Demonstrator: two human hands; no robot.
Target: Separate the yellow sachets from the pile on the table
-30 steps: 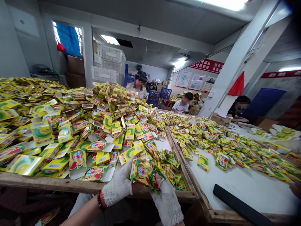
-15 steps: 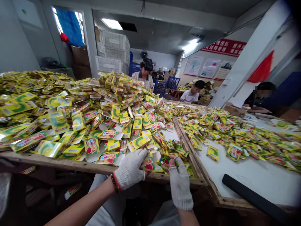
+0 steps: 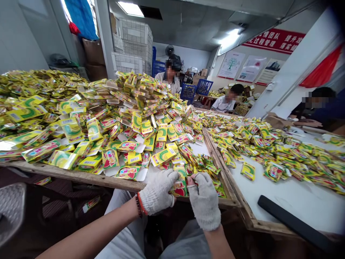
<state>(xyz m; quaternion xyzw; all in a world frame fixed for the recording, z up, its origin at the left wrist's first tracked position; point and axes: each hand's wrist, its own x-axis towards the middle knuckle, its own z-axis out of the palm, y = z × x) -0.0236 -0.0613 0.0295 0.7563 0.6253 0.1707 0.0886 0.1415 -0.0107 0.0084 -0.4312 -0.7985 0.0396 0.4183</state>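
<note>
My left hand point(image 3: 157, 192), in a white knit glove, and my right hand point(image 3: 205, 201), in a fingerless knit glove, meet at the front edge of the left table. Between them they pinch a yellow printed packet point(image 3: 179, 189) with a red heart-shaped design, its upper part partly hidden by my fingers. Beyond my hands rises a large heap of flat yellow printed cartons and packets point(image 3: 129, 118). Several loose packets point(image 3: 207, 176) lie right beside my right hand.
A wooden table rim point(image 3: 75, 176) runs in front of the heap. To the right, a white table point(image 3: 296, 194) holds scattered packets and a black bar point(image 3: 288, 223). Several co-workers point(image 3: 226, 102) sit beyond, near blue crates point(image 3: 188, 91) and stacked white crates point(image 3: 132, 46).
My hands have drawn closer together, with the packet pinched between them. The whole scene has shifted up and right in view as my head turned.
</note>
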